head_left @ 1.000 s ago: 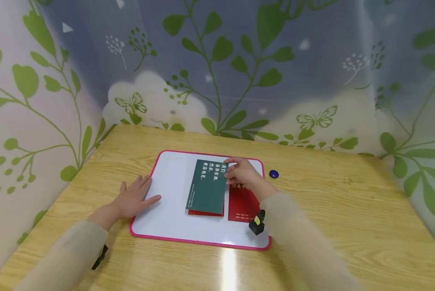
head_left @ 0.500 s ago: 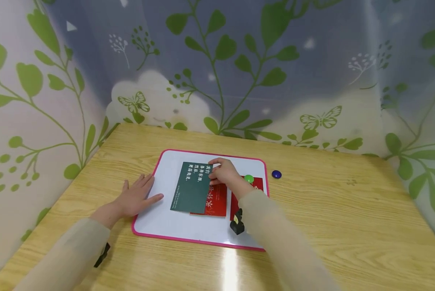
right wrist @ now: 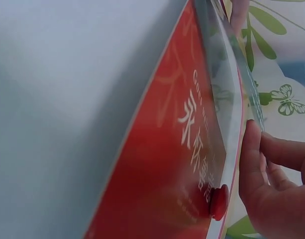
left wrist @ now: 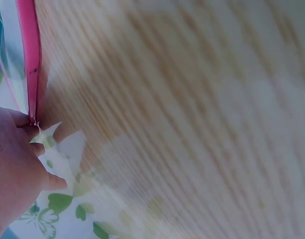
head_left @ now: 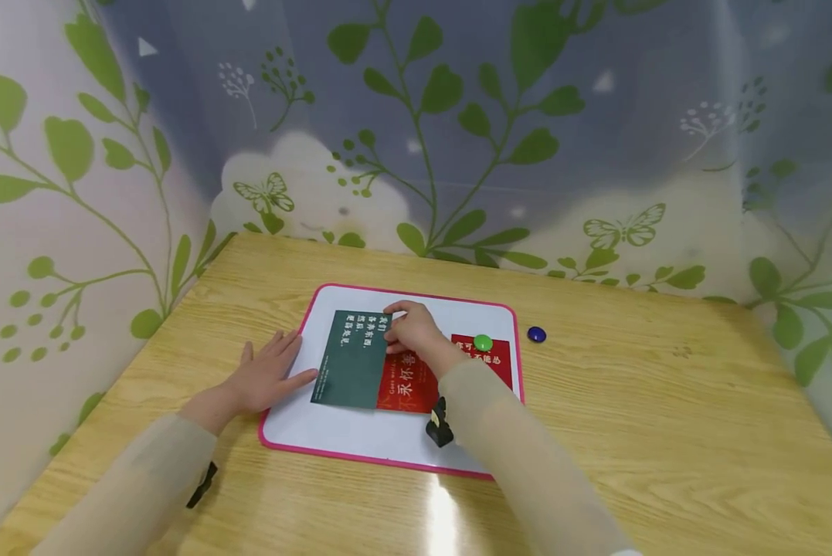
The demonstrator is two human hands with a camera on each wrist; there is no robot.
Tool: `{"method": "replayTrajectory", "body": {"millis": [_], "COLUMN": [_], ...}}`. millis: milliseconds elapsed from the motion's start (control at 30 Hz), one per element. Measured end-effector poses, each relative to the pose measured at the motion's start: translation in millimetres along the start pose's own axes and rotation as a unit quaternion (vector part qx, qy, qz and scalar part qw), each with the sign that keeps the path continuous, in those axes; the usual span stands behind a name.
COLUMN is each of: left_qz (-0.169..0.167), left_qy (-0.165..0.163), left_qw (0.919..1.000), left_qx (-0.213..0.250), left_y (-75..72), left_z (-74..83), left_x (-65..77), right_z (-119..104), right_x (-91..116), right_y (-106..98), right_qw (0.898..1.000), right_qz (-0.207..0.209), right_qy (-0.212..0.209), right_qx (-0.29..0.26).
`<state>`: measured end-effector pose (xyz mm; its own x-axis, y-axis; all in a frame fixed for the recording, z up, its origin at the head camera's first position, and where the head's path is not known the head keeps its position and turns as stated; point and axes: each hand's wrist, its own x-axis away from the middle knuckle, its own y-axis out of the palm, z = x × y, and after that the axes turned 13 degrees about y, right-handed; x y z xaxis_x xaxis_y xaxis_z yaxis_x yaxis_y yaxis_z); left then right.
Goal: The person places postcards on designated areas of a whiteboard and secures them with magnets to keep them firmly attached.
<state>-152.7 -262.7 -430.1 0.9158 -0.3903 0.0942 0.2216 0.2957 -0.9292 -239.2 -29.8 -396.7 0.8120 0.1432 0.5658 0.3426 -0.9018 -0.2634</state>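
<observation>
My right hand pinches the right edge of a dark green card with white Chinese print. In the right wrist view, thumb and fingers hold that card's edge, and the card stands tilted off the board. It partly covers a red card, which has a red round magnet on it. Under both lies a whiteboard with a pink rim. My left hand rests with straight fingers on the board's left edge. A second red card bears a green round magnet and is partly behind my right forearm.
A blue round magnet lies on the wooden table, just right of the whiteboard. Behind the table hangs a leaf-patterned curtain, which also covers the left and right sides.
My right hand has moved left with the green card, uncovering more of the middle red card. The green magnet has come into sight. My left hand stays on the board's edge.
</observation>
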Motion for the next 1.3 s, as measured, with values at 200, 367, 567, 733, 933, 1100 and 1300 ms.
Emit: {"method": "replayTrajectory", "body": {"millis": [200, 367, 567, 733, 933, 1100, 1300], "left_qz": [-0.002, -0.009, -0.012, -0.012, -0.002, 0.002, 0.014], "left_qy": [0.004, -0.002, -0.005, -0.006, -0.006, -0.002, 0.028], "left_qw": [1.0000, 0.9999, 0.9998, 0.9998, 1.0000, 1.0000, 0.9993], "left_qx": [0.008, 0.014, 0.014, 0.012, 0.004, -0.007, -0.019], "left_y": [1.7, 2.6, 2.5, 2.6, 1.9, 2.2, 1.4], "left_z": [4.9, 8.0, 8.5, 7.0, 6.8, 9.2, 16.2], "left_x": [-4.4, -6.4, -7.2, -6.2, -5.4, -5.2, -7.1], "right_z": [-2.3, -3.0, -2.6, -4.3, -5.8, -2.6, 4.1], "right_x": [-2.9, -4.9, -4.0, 2.1, 13.1, 16.4, 14.7], "right_y": [3.4, 6.9, 6.4, -3.7, -25.0, -45.8, -72.5], "right_qw": [1.000, 1.000, 0.999, 0.991, 0.973, 0.970, 0.966], "right_qz": [0.015, 0.016, 0.011, 0.012, 0.058, 0.062, 0.075], "right_qy": [0.010, 0.013, 0.014, 0.001, -0.046, -0.054, -0.056], "right_qx": [0.007, 0.017, 0.037, 0.137, 0.219, 0.231, 0.241]}}
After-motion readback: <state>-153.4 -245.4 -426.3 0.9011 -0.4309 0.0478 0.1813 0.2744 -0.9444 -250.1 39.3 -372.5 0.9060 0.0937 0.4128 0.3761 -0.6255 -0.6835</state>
